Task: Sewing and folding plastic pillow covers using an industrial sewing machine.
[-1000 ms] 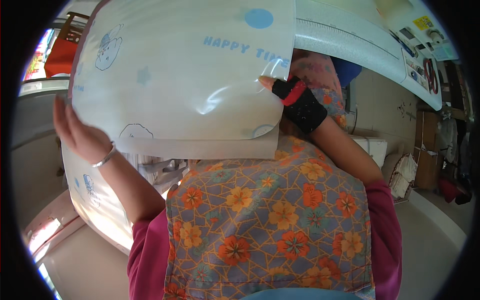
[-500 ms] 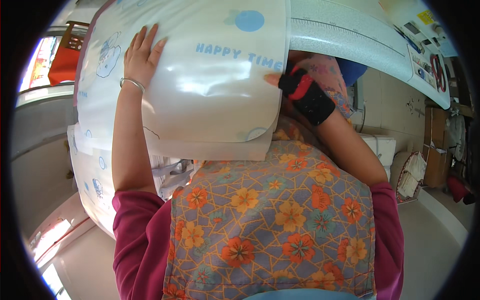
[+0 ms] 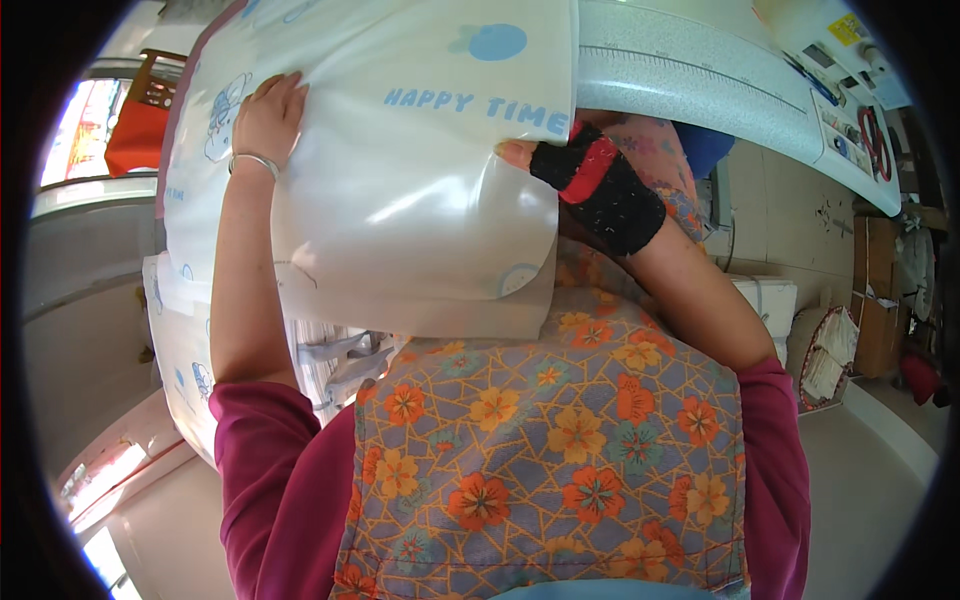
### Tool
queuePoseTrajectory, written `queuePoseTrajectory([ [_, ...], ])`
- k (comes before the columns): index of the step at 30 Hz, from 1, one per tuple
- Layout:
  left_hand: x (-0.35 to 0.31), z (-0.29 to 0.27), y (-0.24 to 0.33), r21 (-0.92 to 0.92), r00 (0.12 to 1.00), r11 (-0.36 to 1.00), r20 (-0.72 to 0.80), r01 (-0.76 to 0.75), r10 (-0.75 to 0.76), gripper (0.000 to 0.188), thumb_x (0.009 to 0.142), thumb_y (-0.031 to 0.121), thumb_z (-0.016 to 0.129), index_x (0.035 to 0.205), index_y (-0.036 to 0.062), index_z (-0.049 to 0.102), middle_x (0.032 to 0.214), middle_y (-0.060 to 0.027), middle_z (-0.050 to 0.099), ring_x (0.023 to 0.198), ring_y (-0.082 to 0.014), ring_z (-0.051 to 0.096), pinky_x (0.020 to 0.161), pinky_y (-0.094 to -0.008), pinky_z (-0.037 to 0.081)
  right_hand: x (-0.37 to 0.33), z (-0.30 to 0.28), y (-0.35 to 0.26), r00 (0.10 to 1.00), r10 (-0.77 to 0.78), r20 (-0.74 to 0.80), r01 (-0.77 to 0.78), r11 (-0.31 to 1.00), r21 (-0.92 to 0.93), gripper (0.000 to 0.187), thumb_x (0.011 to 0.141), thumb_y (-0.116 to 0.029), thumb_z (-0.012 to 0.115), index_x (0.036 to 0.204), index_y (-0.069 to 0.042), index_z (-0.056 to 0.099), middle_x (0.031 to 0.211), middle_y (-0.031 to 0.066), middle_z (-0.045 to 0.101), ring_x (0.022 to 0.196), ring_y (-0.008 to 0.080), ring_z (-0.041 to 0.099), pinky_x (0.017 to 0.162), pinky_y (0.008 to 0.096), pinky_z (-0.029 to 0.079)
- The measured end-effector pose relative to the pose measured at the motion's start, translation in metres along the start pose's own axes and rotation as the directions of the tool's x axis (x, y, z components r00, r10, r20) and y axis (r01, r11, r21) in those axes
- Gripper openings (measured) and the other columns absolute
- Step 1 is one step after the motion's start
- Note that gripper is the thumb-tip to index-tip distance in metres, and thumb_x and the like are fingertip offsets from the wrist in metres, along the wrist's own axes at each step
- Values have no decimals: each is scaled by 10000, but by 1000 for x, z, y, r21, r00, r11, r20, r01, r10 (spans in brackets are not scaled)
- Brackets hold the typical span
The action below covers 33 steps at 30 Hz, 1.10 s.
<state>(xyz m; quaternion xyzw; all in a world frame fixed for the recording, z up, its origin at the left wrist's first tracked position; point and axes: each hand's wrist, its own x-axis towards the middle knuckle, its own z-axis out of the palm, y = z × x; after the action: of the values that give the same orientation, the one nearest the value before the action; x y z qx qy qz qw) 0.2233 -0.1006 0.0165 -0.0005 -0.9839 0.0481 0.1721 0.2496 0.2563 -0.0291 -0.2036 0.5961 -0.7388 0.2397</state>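
Observation:
A translucent white plastic sheet (image 3: 400, 200) with blue printed drawings and lettering covers the work surface in front of me. My left hand (image 3: 270, 115), with a bangle at its wrist, is on the sheet's left part. Its fingers are bent and drawn together, and creases run from them across the plastic. My right hand (image 3: 600, 185) wears a black and red fingerless glove. Its thumb lies on top of the sheet near the right edge, while the other fingers are hidden underneath, gripping that edge. The sheet's rounded near corner hangs over toward my flowered apron (image 3: 560, 450).
Beyond the right hand runs a pale work surface (image 3: 690, 75) with a ruler scale. Red-handled scissors (image 3: 876, 145) lie at its right end, by a white machine (image 3: 800, 30). Flowered cloth (image 3: 650, 150) sits below. White bundles with grey straps (image 3: 340, 355) are under the sheet's left side.
My left hand has slid slightly down, its spread fingers now bent together. My right hand has shifted left, its thumb farther over the sheet. The plastic has bunched and its near edge dropped slightly.

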Motion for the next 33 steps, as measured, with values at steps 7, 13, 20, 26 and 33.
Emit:
queuePoseTrajectory([
  [7, 80, -8, 159, -301, 760, 708, -100, -638, 642, 431, 856, 228, 568, 1230, 21, 513, 1307, -161, 484, 1198, -307, 454, 1016, -427, 364, -13, -7, 12, 988, 151, -37, -139, 966, 217, 363, 884, -221, 611, 1188, -31, 557, 1081, 60, 631, 1002, 132, 560, 870, 294, 453],
  [13, 91, 36, 217, -347, 858, 789, -114, -507, 501, 423, 872, 242, 526, 1239, 31, 507, 1307, -154, 484, 1213, -304, 444, 1026, -429, 356, -19, -18, 30, 972, 234, 34, -236, 951, 199, 439, 871, -240, 624, 1236, -21, 518, 1136, 63, 597, 1046, 161, 546, 911, 310, 432],
  [20, 89, 39, 218, -280, 879, 833, -162, -477, 448, 377, 882, 245, 469, 1217, 87, 543, 1282, -51, 531, 1205, -217, 479, 1013, -379, 380, -17, -25, 30, 983, 182, -6, -182, 983, -29, 432, 854, -256, 629, 1206, -21, 542, 1114, 85, 614, 1042, 180, 556, 911, 325, 435],
  [26, 103, 44, 220, -302, 895, 843, -153, -445, 419, 364, 878, 243, 469, 1192, 76, 549, 1271, -54, 535, 1209, -225, 474, 1017, -377, 375, -1, -39, 37, 942, 330, -65, -336, 928, -158, 431, 852, -267, 648, 1193, -22, 549, 1092, 73, 620, 1028, 167, 562, 909, 318, 438],
  [33, 99, 32, 223, -223, 860, 844, -290, -487, 419, 343, 869, 227, 476, 1153, 56, 562, 1241, -94, 547, 1175, -243, 497, 992, -380, 396, -5, -31, 30, 974, 155, -163, -157, 988, 0, 359, 857, -210, 645, 1156, -22, 581, 1047, 84, 656, 976, 161, 595, 855, 314, 468],
])
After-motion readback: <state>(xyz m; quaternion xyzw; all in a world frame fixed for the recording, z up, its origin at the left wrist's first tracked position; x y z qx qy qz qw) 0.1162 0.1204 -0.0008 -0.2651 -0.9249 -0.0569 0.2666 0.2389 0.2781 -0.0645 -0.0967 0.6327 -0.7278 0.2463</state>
